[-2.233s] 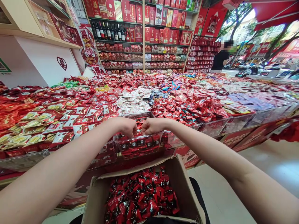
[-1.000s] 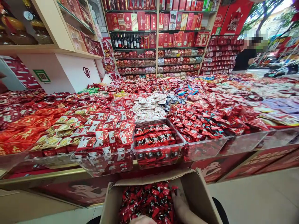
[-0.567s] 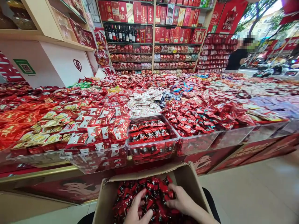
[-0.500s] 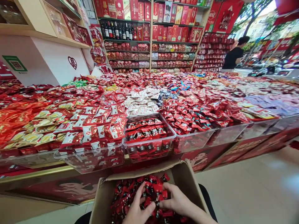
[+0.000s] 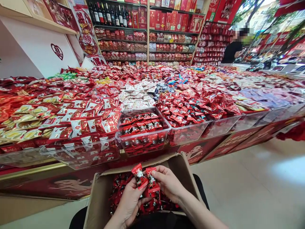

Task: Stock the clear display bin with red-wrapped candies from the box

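Observation:
Both hands are above an open cardboard box (image 5: 98,203) of red wrapped candies (image 5: 118,190). My left hand (image 5: 130,198) is closed on a red-and-black wrapped candy (image 5: 139,176), thumb along its lower end. Beside it, my right hand (image 5: 168,183) grips another wrapped candy (image 5: 152,180) between thumb and fingers. The two candies stand upright side by side. Just beyond the box, a clear plastic bin (image 5: 143,136) contains rows of similar red-and-black candies, its front wall facing me.
Neighbouring bins hold red-and-white packets (image 5: 79,127), white packets (image 5: 137,95) and red candies (image 5: 188,108). Behind are shelves with wine bottles (image 5: 109,15) and red gift boxes (image 5: 164,19). A person in black (image 5: 231,52) stands at the far right. Tiled floor (image 5: 238,184) lies right of the box.
My hands have come up out of the pile of candies, each now with a candy in its fingers. The view has tilted down, and shelves and bins sit higher and further left.

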Motion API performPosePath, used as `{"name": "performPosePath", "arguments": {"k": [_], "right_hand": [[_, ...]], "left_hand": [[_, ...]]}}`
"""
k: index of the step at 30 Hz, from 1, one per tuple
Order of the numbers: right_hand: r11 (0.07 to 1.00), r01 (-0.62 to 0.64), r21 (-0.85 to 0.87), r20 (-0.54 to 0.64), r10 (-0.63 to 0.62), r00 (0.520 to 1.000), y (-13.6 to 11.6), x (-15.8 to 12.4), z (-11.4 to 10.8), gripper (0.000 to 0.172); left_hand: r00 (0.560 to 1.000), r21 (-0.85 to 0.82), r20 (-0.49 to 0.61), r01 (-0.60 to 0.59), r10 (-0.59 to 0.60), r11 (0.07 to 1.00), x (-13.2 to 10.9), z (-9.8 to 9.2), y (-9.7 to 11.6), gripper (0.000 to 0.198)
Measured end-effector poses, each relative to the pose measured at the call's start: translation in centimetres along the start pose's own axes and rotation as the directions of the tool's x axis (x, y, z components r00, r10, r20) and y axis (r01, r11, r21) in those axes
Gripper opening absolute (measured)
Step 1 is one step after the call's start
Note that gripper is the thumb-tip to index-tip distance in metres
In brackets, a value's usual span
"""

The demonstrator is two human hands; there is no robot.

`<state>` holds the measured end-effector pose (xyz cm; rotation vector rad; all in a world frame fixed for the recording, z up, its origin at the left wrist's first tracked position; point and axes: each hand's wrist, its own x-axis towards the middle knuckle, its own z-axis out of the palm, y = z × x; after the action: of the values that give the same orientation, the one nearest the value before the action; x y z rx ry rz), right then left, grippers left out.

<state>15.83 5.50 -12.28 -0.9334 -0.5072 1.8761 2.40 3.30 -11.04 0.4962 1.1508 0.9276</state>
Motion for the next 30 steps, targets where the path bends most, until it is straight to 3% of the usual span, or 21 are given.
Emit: {"name": "performPosePath", "arguments": {"k": [9,11,14,17,20,22,23,25,26,27,28,30], "right_hand": [[0.987,0.127,-0.097,-0.078,-0.135,0.988,-1.7,-0.4,0.4,0.026],[0.981,0.150,-0.121,-0.088,-0.161,0.983,-1.4,-0.4,0.6,0.024],[0.978,0.145,-0.152,-0.034,-0.152,0.988,-0.9,-0.7,0.9,0.024],[0.913,0.185,-0.363,0.070,-0.172,0.983,-2.0,-1.5,1.1,0.024],[0.723,0.306,-0.620,0.209,-0.224,0.952,-6.0,-2.8,1.7,0.018],[0.578,0.463,-0.672,0.286,-0.374,0.882,-10.0,-3.4,2.5,0.016],[0.495,0.556,-0.667,0.315,-0.489,0.814,-12.1,-3.5,3.1,0.016],[0.271,0.694,-0.667,0.380,-0.678,0.630,-15.9,-3.0,4.3,0.015],[0.157,0.718,-0.678,0.422,-0.716,0.556,-17.4,-2.4,5.0,0.015],[0.055,0.714,-0.698,0.474,-0.711,0.519,-18.7,-1.8,5.6,0.015],[-0.024,0.692,-0.721,0.523,-0.674,0.521,-19.6,-1.0,6.1,0.016],[-0.133,0.625,-0.769,0.587,-0.533,0.610,-20.6,0.6,6.9,0.017]], "left_hand": [[0.997,0.102,-0.025,-0.073,0.076,0.992,-0.4,-0.4,1.3,0.067],[0.996,0.129,0.032,-0.084,0.080,0.988,-0.7,-0.2,1.3,0.058],[0.967,0.274,0.094,-0.255,0.238,0.927,-1.0,0.2,1.0,0.040],[0.929,0.430,0.128,-0.368,0.348,0.824,-1.4,0.3,1.0,0.029],[0.933,0.455,0.154,-0.360,0.326,0.815,-2.4,0.4,1.7,0.034],[0.935,0.409,0.132,-0.354,0.329,0.841,-3.0,0.5,2.2,0.035],[0.936,0.387,0.108,-0.350,0.335,0.853,-3.3,0.6,2.5,0.036],[0.944,0.350,0.073,-0.327,0.323,0.878,-3.6,0.7,2.7,0.037],[0.947,0.334,0.056,-0.316,0.317,0.888,-3.7,0.7,2.8,0.039],[0.950,0.324,0.041,-0.305,0.308,0.896,-3.7,0.7,2.7,0.040],[0.953,0.320,0.031,-0.295,0.301,0.900,-3.6,0.5,2.6,0.042],[0.954,0.338,0.020,-0.288,0.299,0.896,-3.5,0.1,2.4,0.044]]}}
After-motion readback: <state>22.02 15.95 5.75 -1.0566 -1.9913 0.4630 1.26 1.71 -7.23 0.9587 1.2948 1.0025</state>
